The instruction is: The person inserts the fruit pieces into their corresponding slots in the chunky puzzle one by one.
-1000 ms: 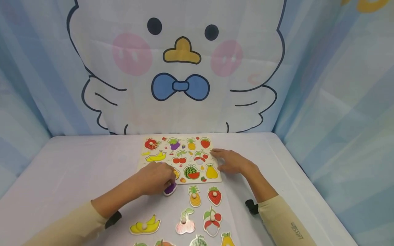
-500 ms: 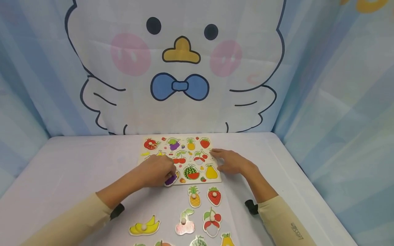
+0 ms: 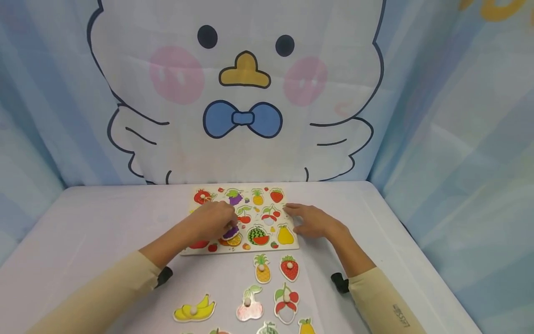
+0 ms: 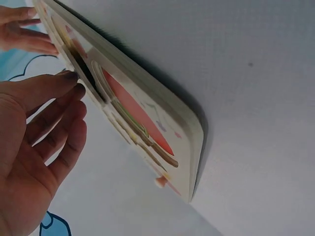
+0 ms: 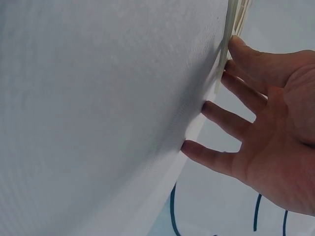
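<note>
My left hand (image 3: 210, 221) is over the left half of a fruit puzzle board (image 3: 246, 249), its thumb and index finger pinching a purple grape puzzle piece (image 3: 231, 233). The piece overlaps the orange picture in the head view; the fingers hide its upper part. In the left wrist view, the thumb and index fingertip meet at the piece's edge close over the board, with the other fingers loosely bent. My right hand (image 3: 310, 220) lies at the board's right edge, fingers spread. In the right wrist view its thumb (image 5: 241, 46) touches the board's edge and other fingertips rest on the table.
In front of the board lie loose knobbed pieces: a pineapple (image 3: 262, 269), a strawberry (image 3: 289, 269), bananas (image 3: 194, 310), pale cherries (image 3: 249, 308), a red cherry-like piece (image 3: 286, 297) and a pear (image 3: 306, 327). A printed curtain (image 3: 242, 157) hangs behind the white table (image 3: 104, 222).
My left hand has carried the grape piece from the board's front edge up and over the board, away from me. The right hand has stayed at the board's right edge.
</note>
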